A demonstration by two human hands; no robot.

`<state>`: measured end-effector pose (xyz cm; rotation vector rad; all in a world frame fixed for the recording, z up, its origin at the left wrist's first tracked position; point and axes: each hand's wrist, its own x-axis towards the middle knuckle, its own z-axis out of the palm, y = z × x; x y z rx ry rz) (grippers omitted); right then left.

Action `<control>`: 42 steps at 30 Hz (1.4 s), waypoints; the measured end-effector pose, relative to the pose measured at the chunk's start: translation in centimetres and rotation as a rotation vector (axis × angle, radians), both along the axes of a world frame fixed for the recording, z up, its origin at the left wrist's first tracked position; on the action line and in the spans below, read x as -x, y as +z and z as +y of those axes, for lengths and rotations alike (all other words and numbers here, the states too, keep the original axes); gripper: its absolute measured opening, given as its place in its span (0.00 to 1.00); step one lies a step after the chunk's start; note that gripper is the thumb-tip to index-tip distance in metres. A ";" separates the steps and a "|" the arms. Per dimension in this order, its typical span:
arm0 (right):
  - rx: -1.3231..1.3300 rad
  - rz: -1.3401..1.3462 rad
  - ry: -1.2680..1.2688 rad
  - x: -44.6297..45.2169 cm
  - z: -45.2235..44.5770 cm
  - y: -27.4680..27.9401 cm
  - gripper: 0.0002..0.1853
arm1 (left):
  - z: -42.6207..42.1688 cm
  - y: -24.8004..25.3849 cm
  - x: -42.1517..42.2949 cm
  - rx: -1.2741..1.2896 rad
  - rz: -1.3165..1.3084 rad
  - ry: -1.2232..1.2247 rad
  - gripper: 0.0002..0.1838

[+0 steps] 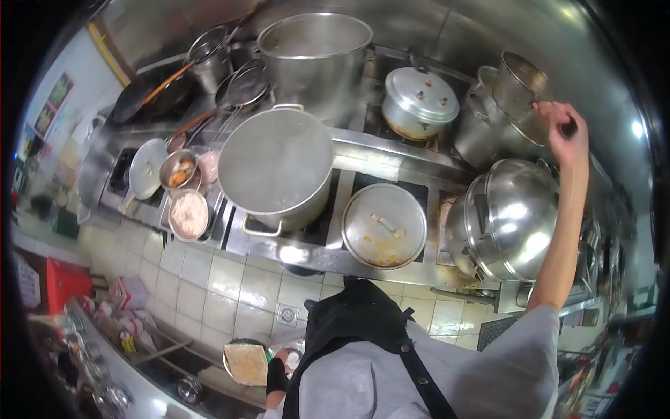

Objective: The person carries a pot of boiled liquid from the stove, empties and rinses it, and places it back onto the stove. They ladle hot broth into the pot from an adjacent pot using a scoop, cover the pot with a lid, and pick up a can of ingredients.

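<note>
At the upper right my right hand [567,136] is closed round a dark handle. It is beside a deep metal vessel [520,80], tilted above tall steel pots [481,119]; whether the handle belongs to that vessel is unclear. Low in the view, my left hand [282,364], with a black covering, is next to a brown square item [248,364] and something white. Its fingers are mostly hidden. A large open pot [279,160] of cloudy, steaming liquid stands on the stove, left of a round lidded pot [384,225].
A tall steel pot [314,56] and a lidded pot [421,101] stand at the back. A big domed steel lid [520,220] is at the right. Bowls of food [189,214], ladles and a dark wok [150,94] are at the left. Tiled floor [244,283] lies below.
</note>
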<state>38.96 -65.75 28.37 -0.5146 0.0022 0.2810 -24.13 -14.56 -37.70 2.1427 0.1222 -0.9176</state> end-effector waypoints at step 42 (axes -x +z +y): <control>1.797 -0.770 0.166 14.7 34.1 -12.8 0.29 | -0.4 -6.1 4.3 0.162 0.175 0.335 0.31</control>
